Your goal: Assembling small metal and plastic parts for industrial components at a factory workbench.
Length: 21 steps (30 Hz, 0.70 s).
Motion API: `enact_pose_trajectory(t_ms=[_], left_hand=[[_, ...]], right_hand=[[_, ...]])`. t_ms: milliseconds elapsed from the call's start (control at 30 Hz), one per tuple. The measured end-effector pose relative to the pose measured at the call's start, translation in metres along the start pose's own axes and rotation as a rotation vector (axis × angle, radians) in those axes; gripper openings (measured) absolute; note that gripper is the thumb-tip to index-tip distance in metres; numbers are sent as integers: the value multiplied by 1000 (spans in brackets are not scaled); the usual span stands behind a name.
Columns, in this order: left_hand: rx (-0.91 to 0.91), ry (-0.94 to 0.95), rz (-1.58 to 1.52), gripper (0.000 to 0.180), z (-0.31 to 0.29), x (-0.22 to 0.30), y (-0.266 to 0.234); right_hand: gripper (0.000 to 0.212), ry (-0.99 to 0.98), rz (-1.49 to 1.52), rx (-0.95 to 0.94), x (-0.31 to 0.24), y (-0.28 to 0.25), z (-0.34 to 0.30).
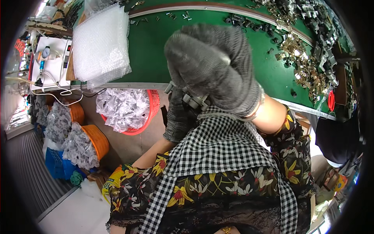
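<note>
Both my hands wear grey knit gloves. My right hand (213, 64) is raised close to the camera in front of the green table (150, 50), fingers curled around several small grey metal parts (193, 100) that stick out below the palm. Under it, partly hidden, my left hand (178, 119) sits at the table's near edge, touching the same cluster of parts. Whether the left fingers grip them is hidden. A checked apron (218, 144) over a flowered garment fills the lower middle.
A stack of bubble wrap (101, 45) lies on the table's left end. Heaps of small metal parts (307, 58) cover the right side. A red basket (150, 113) and orange baskets (97, 140) of plastic-bagged pieces stand on the floor at left. A white device (50, 64) sits far left.
</note>
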State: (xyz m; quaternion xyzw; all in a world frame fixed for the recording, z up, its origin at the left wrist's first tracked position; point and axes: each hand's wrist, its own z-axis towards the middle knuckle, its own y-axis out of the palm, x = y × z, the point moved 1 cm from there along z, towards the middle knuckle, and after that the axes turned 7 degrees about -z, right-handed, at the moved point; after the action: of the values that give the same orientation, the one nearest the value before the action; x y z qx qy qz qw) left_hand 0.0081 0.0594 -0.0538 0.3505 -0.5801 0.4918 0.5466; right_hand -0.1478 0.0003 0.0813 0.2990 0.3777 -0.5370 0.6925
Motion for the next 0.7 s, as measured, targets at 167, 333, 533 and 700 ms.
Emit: enact_pose_trajectory(t_ms=[167,333,533,700], left_hand=[[142,-606,-1288,29,0,-18,3],[-47,102,75,24,14,-1,5],[-21,223,400,49,0,-21,-8],[-113,-108,-310,48,6,-16,-1]], right_hand=[[25,28,-44,26,0,11,-2],[24,68,-210,-71,15,3,3],[23,-158,27,184,-5,12,19],[22,94,-160,61,13,10,0]])
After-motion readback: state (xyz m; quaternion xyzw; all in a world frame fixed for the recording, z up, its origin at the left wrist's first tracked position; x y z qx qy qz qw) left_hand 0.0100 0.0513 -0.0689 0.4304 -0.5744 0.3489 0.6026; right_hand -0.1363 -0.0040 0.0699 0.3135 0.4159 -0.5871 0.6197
